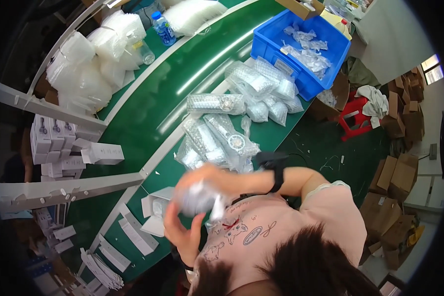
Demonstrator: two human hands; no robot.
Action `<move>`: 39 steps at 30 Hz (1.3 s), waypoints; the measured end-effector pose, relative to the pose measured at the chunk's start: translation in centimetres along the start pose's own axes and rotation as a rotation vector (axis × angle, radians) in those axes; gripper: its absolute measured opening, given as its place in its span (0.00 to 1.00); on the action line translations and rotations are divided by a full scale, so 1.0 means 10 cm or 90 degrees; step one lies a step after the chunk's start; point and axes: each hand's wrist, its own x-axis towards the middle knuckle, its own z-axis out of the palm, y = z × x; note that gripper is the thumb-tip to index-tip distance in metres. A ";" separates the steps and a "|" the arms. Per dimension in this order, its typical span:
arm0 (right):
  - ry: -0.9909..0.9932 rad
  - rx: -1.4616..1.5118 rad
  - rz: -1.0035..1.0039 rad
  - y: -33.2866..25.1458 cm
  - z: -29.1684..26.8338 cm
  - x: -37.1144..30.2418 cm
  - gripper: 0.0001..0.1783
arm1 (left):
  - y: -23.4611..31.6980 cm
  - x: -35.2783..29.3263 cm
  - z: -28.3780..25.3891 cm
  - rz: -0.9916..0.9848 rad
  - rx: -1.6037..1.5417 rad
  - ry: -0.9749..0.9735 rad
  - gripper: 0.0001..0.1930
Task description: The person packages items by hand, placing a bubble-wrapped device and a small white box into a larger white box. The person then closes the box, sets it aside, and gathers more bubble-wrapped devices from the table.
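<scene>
Close to my chest, both hands meet around a whitish plastic-wrapped bundle (197,198), smeared by motion. My left hand (182,236) cups it from below, thumb and fingers curved at its side. From above, my right hand (209,178) grips the same bundle, its fingertips blurred. What is inside the wrapping I cannot make out. Just left of the hands stands an open white box (147,206) with a bubble-wrapped item (159,207) in it. Beyond my right hand, several bubble-wrapped packages (202,140) lie on the green table; a round white part shows through one.
A blue bin (301,81) with small clear packets stands at the far right. Flat white cartons (135,231) lie at the left, near boxed stacks (52,135). Metal posts (84,190) rise at the left. Bubble-wrap bags (91,64) and a bottle (164,30) sit behind.
</scene>
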 end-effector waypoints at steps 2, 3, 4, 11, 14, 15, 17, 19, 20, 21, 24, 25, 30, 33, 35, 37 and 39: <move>0.186 0.004 0.088 -0.07 -0.74 -0.10 0.14 | 0.03 0.13 0.12 0.001 0.018 -0.025 0.22; 0.319 -0.076 0.079 0.07 -1.22 -0.27 0.18 | 0.05 0.23 0.19 0.013 0.032 -0.057 0.20; 0.550 -0.310 -0.011 -0.13 -1.50 -0.24 0.17 | 0.06 0.28 0.22 0.020 0.048 -0.079 0.19; 0.845 -1.372 0.193 -0.52 -3.95 -0.95 0.22 | -0.02 0.23 0.29 -0.071 0.125 -0.116 0.14; 0.533 -1.112 0.166 -0.15 -3.20 -0.74 0.25 | -0.10 0.14 0.28 -0.107 0.143 -0.076 0.13; 0.415 -0.851 0.082 0.08 -2.87 -0.72 0.23 | -0.14 0.10 0.26 -0.117 0.138 -0.052 0.12; 0.171 -0.634 0.306 0.54 -2.27 -0.81 0.17 | -0.16 0.06 0.21 -0.128 0.128 -0.029 0.12; 0.033 -0.702 0.275 0.97 -1.89 -1.00 0.17 | -0.18 0.06 0.17 -0.117 0.139 -0.018 0.12; -0.005 -0.735 0.345 1.15 -1.79 -1.12 0.16 | -0.19 0.05 0.15 -0.111 0.144 -0.012 0.11; -0.016 -0.730 0.339 1.24 -1.70 -1.16 0.16 | -0.21 0.02 0.11 -0.118 0.150 -0.004 0.11; -0.032 -0.682 0.452 1.35 -1.53 -1.26 0.14 | -0.29 -0.06 0.03 -0.137 0.136 0.005 0.11; -0.036 -0.683 0.453 1.33 -1.52 -1.28 0.14 | -0.30 -0.07 0.02 -0.140 0.135 0.007 0.11; -0.046 -0.602 0.376 0.99 -1.62 -1.11 0.11 | -0.35 -0.13 -0.10 -0.114 0.138 0.086 0.09; 0.039 -0.491 0.279 0.87 -1.68 -0.99 0.13 | -0.43 -0.14 -0.25 -0.094 0.119 0.194 0.08; 0.161 0.002 0.369 0.84 -1.82 -0.95 0.14 | -0.46 -0.12 -0.34 -0.111 0.101 0.274 0.08; 0.187 0.263 0.406 0.85 -1.77 -0.83 0.15 | -0.46 -0.17 -0.46 -0.124 0.110 0.337 0.07; 0.348 0.482 0.397 0.83 -1.58 -0.74 0.18 | -0.47 -0.23 -0.60 -0.124 0.106 0.371 0.08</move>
